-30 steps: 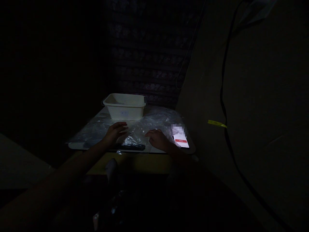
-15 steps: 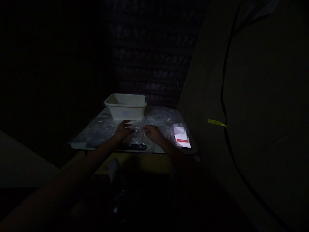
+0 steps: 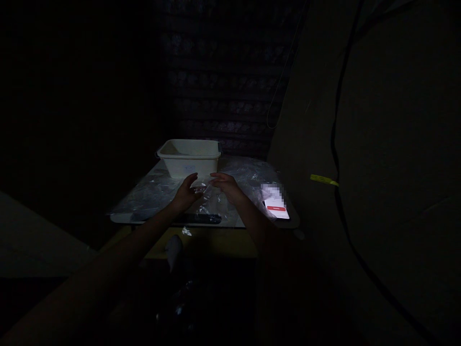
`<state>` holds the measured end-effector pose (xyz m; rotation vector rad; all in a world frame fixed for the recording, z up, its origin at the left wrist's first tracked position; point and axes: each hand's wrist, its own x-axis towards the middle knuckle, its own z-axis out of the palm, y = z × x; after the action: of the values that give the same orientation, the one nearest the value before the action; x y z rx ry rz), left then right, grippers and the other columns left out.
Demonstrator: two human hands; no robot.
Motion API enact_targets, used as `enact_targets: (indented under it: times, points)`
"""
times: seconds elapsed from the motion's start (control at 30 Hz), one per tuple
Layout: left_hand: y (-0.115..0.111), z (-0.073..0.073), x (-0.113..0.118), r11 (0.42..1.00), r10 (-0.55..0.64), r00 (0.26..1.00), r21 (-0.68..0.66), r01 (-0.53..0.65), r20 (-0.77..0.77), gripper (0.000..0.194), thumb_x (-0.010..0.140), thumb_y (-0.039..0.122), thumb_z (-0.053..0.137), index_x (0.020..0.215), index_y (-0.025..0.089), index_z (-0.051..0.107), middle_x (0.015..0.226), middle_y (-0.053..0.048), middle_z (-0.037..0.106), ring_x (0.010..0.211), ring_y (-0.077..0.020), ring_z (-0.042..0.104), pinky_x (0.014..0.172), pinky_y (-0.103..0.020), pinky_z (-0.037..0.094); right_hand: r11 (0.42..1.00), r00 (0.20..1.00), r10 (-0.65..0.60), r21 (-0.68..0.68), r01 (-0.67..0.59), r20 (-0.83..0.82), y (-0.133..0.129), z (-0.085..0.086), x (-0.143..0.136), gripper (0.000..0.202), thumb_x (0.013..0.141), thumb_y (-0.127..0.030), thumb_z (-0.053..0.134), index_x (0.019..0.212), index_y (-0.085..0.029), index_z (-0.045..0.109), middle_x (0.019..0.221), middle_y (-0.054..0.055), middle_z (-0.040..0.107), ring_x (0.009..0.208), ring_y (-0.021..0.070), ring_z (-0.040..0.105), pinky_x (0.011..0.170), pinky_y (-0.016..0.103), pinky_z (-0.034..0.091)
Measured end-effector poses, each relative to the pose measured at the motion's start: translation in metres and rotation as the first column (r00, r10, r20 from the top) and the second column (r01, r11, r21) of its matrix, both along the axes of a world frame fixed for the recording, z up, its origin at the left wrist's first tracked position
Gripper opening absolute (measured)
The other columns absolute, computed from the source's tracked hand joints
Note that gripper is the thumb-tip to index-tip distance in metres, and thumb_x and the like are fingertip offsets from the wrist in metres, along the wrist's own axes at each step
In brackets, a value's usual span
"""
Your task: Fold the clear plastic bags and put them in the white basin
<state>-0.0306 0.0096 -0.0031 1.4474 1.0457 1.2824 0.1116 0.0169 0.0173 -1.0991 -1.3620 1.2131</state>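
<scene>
Plastic film (image 3: 216, 202), clear and crumpled, lies over the table (image 3: 120, 218), and part of it rises between the two hands. Left hand (image 3: 188, 193): thumb and fingers are parted in a wide, open curve at the left side of the raised film. Right hand (image 3: 226, 184): fingers are extended and slightly bent, with the tips at the right side of the film; darkness obscures whether they pinch it or only touch it. The hands are near each other but apart. Pale basin (image 3: 190, 166): upright, on the far left part of the table, just beyond the hands. Dark bar (image 3: 205, 219): at the near edge, below the film. Lit phone (image 3: 276, 209): at the near right, beside the film.
</scene>
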Motion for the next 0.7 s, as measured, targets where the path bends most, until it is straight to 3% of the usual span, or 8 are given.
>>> enact_targets:
  times: [0.13, 0.23, 0.3, 0.4, 0.5, 0.6, 0.7]
  points:
    - [-0.001, -0.002, -0.004, 0.998, 0.057, 0.998, -0.017, -0.057, 0.002, 0.061, 0.043, 0.012, 0.058, 0.099, 0.02, 0.037, 0.116, -0.009, 0.033, 0.075, -0.0141, 0.053, 0.069, -0.033, 0.041, 0.996, 0.999, -0.007, 0.092, 0.004, 0.035, 0.005, 0.0, 0.0, 0.038, 0.061, -0.009, 0.042, 0.098, -0.015, 0.048, 0.09, 0.004, 0.057, 0.077, 0.0103, 0.052, 0.064, 0.021, 0.038]
    - [0.001, -0.004, -0.008, 0.995, 0.099, 0.995, -0.033, -0.099, 0.022, 0.058, 0.042, 0.013, 0.059, 0.096, 0.019, 0.038, 0.114, -0.009, 0.034, 0.078, -0.0153, 0.053, 0.07, -0.034, 0.041, 0.982, 0.973, -0.108, 0.173, 0.072, 0.205, 0.013, -0.005, 0.002, 0.045, 0.06, -0.003, 0.036, 0.103, -0.014, 0.044, 0.101, 0.005, 0.053, 0.086, 0.0106, 0.05, 0.068, 0.021, 0.038]
    - [0.003, -0.006, -0.012, 0.995, 0.099, 0.994, -0.034, -0.098, 0.041, 0.055, 0.042, 0.013, 0.058, 0.093, 0.019, 0.038, 0.113, -0.009, 0.035, 0.081, -0.0165, 0.052, 0.071, -0.034, 0.041, 0.963, 0.886, -0.221, 0.236, 0.131, 0.408, 0.016, -0.009, 0.005, 0.043, 0.06, -0.004, 0.036, 0.1, -0.015, 0.047, 0.102, 0.005, 0.052, 0.089, 0.0117, 0.048, 0.072, 0.023, 0.037]
    - [0.007, -0.01, -0.016, 0.995, 0.098, 0.995, -0.015, -0.098, 0.009, 0.05, 0.043, 0.015, 0.057, 0.09, 0.017, 0.04, 0.111, -0.009, 0.037, 0.087, -0.0188, 0.05, 0.072, -0.033, 0.04, 0.935, 0.625, -0.34, 0.32, 0.149, 0.703, 0.014, -0.013, 0.014, 0.031, 0.063, -0.013, 0.04, 0.09, -0.02, 0.053, 0.095, 0.003, 0.056, 0.089, 0.0168, 0.048, 0.076, 0.031, 0.034]
    - [0.007, -0.009, -0.019, 0.992, 0.128, 0.986, -0.006, -0.13, -0.108, 0.049, 0.046, 0.017, 0.057, 0.093, 0.017, 0.041, 0.106, -0.009, 0.043, 0.091, -0.0214, 0.048, 0.07, -0.033, 0.041, 0.929, 0.392, -0.37, 0.337, 0.152, 0.842, 0.007, -0.013, 0.022, 0.024, 0.066, -0.023, 0.042, 0.087, -0.021, 0.054, 0.088, 0.005, 0.058, 0.088, 0.0215, 0.048, 0.075, 0.037, 0.032]
    - [0.004, -0.006, -0.023, 0.986, 0.163, 0.965, 0.003, -0.166, -0.206, 0.051, 0.049, 0.018, 0.056, 0.097, 0.017, 0.041, 0.098, -0.008, 0.048, 0.092, -0.0224, 0.047, 0.065, -0.032, 0.043, 0.944, 0.298, -0.325, 0.29, 0.158, 0.897, 0.005, -0.012, 0.024, 0.025, 0.067, -0.03, 0.041, 0.086, -0.02, 0.054, 0.087, 0.008, 0.058, 0.087, 0.0227, 0.049, 0.073, 0.039, 0.032]
    - [0.002, -0.005, -0.026, 0.982, 0.186, 0.954, 0.029, -0.185, -0.236, 0.049, 0.05, 0.018, 0.054, 0.097, 0.018, 0.042, 0.095, -0.007, 0.049, 0.089, -0.0214, 0.049, 0.062, -0.03, 0.044, 0.959, 0.311, -0.275, 0.236, 0.157, 0.91, 0.009, -0.014, 0.02, 0.026, 0.069, -0.031, 0.037, 0.087, -0.02, 0.053, 0.088, 0.008, 0.058, 0.087, 0.0213, 0.049, 0.073, 0.038, 0.032]
